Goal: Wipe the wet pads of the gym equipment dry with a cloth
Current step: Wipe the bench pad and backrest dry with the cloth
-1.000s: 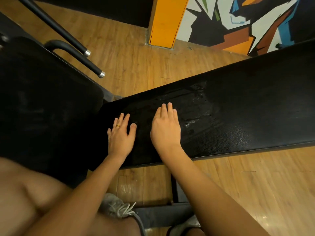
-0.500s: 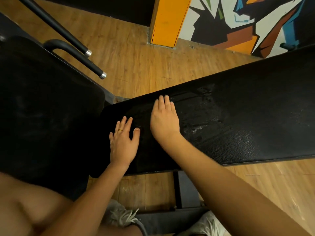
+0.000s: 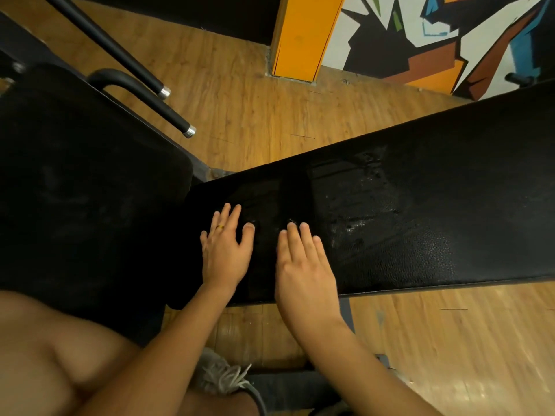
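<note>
Resting on wet pad (image 3: 420,223): left hand (image 3: 226,253), right hand (image 3: 303,265).

A yellow ring (image 3: 220,227) is worn on a finger of the left grip (image 3: 225,253); a grey shoe (image 3: 220,376) with pale laces is worn.

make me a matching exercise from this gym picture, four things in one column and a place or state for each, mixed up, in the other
Column one
1. long black leather bench pad
2. left hand
3. square orange pillar
4. grey laced shoe

Column two
a. lies flat, fingers straight, gold ring on one finger
b. near the bottom edge of the view, below the forearms
c. shiny wet patch with droplets on its surface
d. stands at the far side, next to the painted wall

Pairs: 1-c, 2-a, 3-d, 4-b
</note>
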`<state>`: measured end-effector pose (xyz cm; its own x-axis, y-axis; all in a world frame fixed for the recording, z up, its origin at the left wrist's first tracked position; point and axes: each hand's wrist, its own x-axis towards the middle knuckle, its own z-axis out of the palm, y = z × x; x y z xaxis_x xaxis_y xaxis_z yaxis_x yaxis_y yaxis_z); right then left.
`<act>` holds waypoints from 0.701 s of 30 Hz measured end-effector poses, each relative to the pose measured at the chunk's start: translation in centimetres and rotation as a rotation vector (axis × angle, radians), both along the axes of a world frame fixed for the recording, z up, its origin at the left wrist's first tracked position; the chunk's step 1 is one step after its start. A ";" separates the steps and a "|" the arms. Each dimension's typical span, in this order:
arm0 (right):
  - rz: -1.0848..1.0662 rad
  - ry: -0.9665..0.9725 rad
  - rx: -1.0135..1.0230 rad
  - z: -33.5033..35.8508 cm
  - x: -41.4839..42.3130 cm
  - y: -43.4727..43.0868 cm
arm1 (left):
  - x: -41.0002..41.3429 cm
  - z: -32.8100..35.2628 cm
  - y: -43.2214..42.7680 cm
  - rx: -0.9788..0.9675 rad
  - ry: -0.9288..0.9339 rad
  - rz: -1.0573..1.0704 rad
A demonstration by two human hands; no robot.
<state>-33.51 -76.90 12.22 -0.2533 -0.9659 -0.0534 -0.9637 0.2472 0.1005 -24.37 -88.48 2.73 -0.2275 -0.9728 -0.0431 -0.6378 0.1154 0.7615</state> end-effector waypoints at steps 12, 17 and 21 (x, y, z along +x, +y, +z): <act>-0.046 0.090 0.114 0.9 -5.6 -17.0 | 0.0 0.5 0.0 0.014 -0.004 -0.001; -0.031 0.077 0.058 1.0 -4.0 -12.1 | 0.0 0.4 -0.1 0.011 -0.003 0.002; 0.015 0.004 0.045 0.9 -1.3 -3.7 | 0.0 0.2 0.1 -0.007 0.004 0.002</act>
